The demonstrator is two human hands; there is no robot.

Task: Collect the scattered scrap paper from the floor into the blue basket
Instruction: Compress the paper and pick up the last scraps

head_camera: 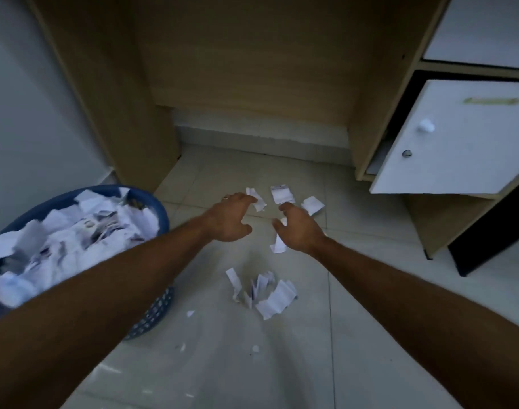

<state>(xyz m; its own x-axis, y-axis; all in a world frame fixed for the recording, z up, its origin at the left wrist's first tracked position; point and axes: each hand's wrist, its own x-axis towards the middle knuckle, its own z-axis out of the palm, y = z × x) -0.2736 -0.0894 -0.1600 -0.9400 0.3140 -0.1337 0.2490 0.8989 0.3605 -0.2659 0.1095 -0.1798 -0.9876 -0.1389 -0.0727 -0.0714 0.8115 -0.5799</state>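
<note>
Pale floor tiles (355, 335) fill most of the view, running back under a light wooden desk (252, 54) whose knee space opens ahead. To the right of that opening a white cabinet door (458, 143) with a small round knob hangs ajar, and a grey wall (22, 98) stands on the left.

Both bare arms reach forward and down over the tiles. The left hand (230, 218), wearing a ring, has its fingers spread and curved downward, the fingertips touching a small white scrap (256, 199) on the floor; whether it actually pinches the paper cannot be told. The right hand (299, 228) is spread in the same way, palm down, just above other scraps: one piece (281, 194) lies just beyond its fingers, another (312, 205) to its right, and a strip (278, 245) shows beneath its thumb side. It holds nothing that can be seen.

Nearer the camera, between the two forearms, a loose heap of crumpled scrap paper (267, 293) lies on the tiles, with a few tiny bits (190, 313) scattered near it.

The blue basket (161, 214) stands on the floor at the left, beside the desk's side panel and partly behind the left forearm. It is piled high with white paper (75, 231).
</note>
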